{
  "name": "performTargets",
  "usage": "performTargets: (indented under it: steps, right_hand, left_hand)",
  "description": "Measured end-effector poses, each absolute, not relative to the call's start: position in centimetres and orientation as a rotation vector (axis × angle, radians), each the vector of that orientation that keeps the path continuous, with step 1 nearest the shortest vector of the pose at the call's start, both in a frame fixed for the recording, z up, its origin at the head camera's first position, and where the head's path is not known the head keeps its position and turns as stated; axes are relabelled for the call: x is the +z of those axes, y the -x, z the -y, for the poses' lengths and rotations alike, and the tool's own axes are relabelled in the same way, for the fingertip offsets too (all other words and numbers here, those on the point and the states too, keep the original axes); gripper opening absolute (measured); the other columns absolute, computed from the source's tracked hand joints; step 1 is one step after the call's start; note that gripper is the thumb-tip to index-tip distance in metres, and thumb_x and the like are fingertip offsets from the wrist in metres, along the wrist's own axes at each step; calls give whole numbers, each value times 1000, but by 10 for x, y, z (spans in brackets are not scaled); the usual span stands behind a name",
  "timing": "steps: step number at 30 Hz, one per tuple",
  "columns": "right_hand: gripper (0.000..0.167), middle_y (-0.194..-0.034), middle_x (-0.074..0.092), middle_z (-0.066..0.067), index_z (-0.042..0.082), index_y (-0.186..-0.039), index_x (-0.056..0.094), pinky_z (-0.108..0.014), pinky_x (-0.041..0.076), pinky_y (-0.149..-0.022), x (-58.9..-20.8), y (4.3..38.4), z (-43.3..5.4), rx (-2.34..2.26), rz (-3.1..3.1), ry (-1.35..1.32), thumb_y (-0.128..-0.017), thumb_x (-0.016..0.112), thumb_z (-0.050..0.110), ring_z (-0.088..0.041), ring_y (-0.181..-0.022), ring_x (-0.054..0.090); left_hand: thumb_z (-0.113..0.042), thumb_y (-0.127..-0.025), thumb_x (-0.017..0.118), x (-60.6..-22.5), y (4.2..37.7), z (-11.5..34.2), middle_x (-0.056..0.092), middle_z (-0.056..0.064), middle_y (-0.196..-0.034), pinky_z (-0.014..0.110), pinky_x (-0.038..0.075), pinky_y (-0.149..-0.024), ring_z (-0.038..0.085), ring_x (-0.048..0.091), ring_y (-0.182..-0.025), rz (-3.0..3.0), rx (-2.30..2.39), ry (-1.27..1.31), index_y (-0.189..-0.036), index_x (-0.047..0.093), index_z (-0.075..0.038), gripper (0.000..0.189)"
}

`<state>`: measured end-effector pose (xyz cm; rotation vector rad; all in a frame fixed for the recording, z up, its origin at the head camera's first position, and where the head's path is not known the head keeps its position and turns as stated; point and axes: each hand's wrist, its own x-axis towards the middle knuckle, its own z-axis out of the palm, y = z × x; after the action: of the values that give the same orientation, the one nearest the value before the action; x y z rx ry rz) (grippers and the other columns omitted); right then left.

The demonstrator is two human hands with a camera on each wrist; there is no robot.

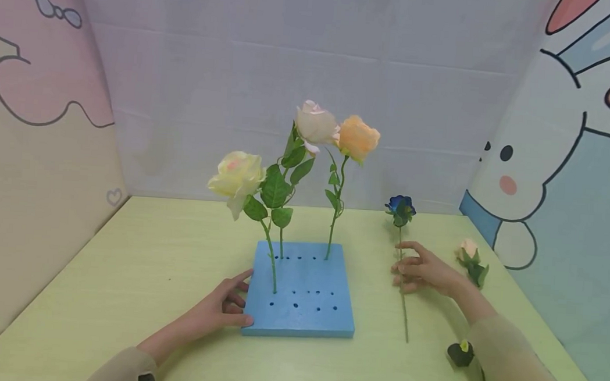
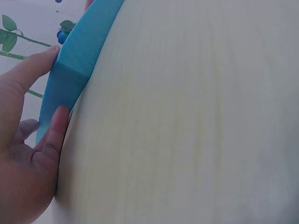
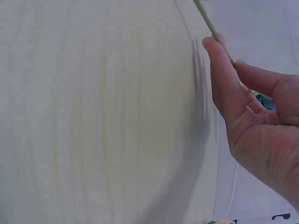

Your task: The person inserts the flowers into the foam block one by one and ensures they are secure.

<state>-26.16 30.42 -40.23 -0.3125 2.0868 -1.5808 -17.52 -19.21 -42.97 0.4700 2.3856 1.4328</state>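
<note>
My right hand pinches the thin stem of a blue artificial rose between thumb and fingers. The bloom points toward the back, and the stem end hangs toward me. In the right wrist view the green stem runs between the fingertips, with its shadow on the table. My left hand rests against the left side of a blue block with holes, thumb by the near corner. Standing in this block are a pale yellow rose, a pale pink rose and a peach rose.
On the right of the light wooden table lies another pale peach rose, partly behind my right forearm. Nearer to me, a dark flower lies partly under the right sleeve. A white cloth wall stands behind, with cartoon-printed sheets at both sides.
</note>
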Motion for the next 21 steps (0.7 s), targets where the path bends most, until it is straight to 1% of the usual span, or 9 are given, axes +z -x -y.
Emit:
performTargets:
  steps: [5, 9, 12, 15, 19, 21]
  right_hand:
    - [66, -114, 64, -7, 10, -154, 0, -40, 61, -77, -398, 260, -301, -1565, -2086, 329, -105, 45, 11, -19, -96, 72]
    - [69, -116, 62, -10, 11, -155, -1, -41, 61, -78, -393, 258, -298, -1557, -2095, 353, -104, 46, 9, -21, -100, 72]
    - [74, -117, 61, -14, 12, -156, 0, -42, 61, -78, -391, 257, -295, -1561, -2114, 357, -102, 50, 7, -21, -100, 71]
    - [77, -118, 60, -17, 10, -156, 4, -42, 61, -78, -390, 256, -292, -1574, -2134, 351, -99, 55, 5, -21, -98, 71]
    - [72, -123, 57, -27, 6, -155, 11, -42, 61, -78, -389, 254, -288, -1591, -2176, 350, -99, 56, 5, -20, -98, 71]
    - [69, -123, 57, -32, 7, -155, 12, -41, 61, -78, -388, 253, -287, -1587, -2215, 354, -100, 53, 6, -22, -97, 72]
  left_hand:
    - [-27, -85, 79, -429, 174, 192, 43, 19, -141, 17, 51, -87, 21, 56, -106, -2393, 1427, -479, -158, 21, -14, 95]
    - [-27, -85, 79, -429, 174, 192, 43, 19, -141, 17, 51, -87, 21, 56, -106, -2384, 1432, -478, -158, 20, -14, 95]
    - [-27, -85, 79, -428, 174, 192, 42, 19, -141, 17, 51, -87, 22, 56, -107, -2380, 1435, -478, -158, 20, -15, 95]
    - [-27, -85, 78, -429, 174, 193, 42, 19, -141, 18, 51, -87, 22, 56, -107, -2376, 1435, -479, -159, 19, -15, 95]
    - [-27, -85, 78, -430, 175, 193, 42, 19, -141, 18, 51, -87, 22, 56, -106, -2377, 1437, -485, -159, 19, -15, 95]
    - [-27, -85, 79, -430, 175, 193, 43, 19, -141, 18, 51, -87, 22, 56, -106, -2380, 1439, -488, -159, 20, -15, 95]
